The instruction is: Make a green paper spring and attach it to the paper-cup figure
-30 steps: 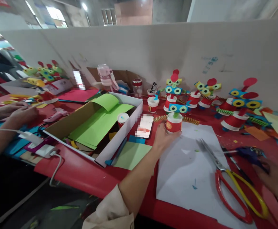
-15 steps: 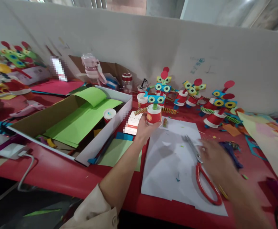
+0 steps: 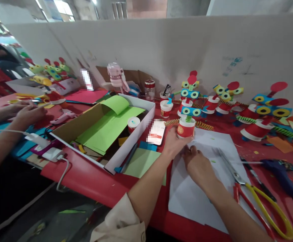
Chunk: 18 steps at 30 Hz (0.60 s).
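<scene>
My left hand [image 3: 173, 143] is closed around the red and white paper cup figure [image 3: 186, 130], which stands upright at the far edge of the white paper sheet [image 3: 186, 198]. Folded paper spring arms stick out from the cup's sides, and a blue head piece [image 3: 191, 112] with two round eyes sits above it on a green spring. Close in front of the cup is my right hand [image 3: 199, 166], its fingers curled inward; whatever they hold is hidden. Large scissors [image 3: 237, 176] with one red and one yellow handle lie to the right, apart from my hand.
Finished cup figures [image 3: 211, 104] stand along the wall. A white-sided box [image 3: 133, 144] with green paper is at left, a phone [image 3: 156, 132] beside it. A blue glue gun [image 3: 281, 173] lies at right. Another person's hands [image 3: 27, 116] work at far left.
My right hand has moved left, from beside the scissors to the front of the cup. The scissors now lie uncovered. My left hand keeps its hold. The view has turned left.
</scene>
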Tool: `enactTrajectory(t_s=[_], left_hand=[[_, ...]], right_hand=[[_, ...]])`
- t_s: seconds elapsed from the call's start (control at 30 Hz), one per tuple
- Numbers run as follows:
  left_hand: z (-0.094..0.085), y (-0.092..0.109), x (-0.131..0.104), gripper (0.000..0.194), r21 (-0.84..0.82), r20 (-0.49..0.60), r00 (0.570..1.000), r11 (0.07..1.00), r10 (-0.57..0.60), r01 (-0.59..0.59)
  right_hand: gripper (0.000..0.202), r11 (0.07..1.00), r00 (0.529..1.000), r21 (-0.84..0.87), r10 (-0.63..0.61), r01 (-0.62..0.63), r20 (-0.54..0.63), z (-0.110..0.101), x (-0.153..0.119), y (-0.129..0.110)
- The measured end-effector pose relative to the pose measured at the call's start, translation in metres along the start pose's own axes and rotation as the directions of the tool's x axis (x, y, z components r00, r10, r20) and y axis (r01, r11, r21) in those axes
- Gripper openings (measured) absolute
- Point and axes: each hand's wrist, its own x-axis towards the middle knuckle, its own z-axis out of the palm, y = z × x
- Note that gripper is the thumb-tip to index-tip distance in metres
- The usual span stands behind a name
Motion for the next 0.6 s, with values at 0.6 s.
enactTrajectory(t_s=[0.6], left_hand=[[0.002, 0.011, -0.004, 0.050, -0.052, -0.050, 0.997, 0.997, -0.056, 0.053]], right_hand=[[0.049, 0.978, 0.997, 0.207, -0.033, 0.019, 0.066, -0.013, -0.012, 0.009]])
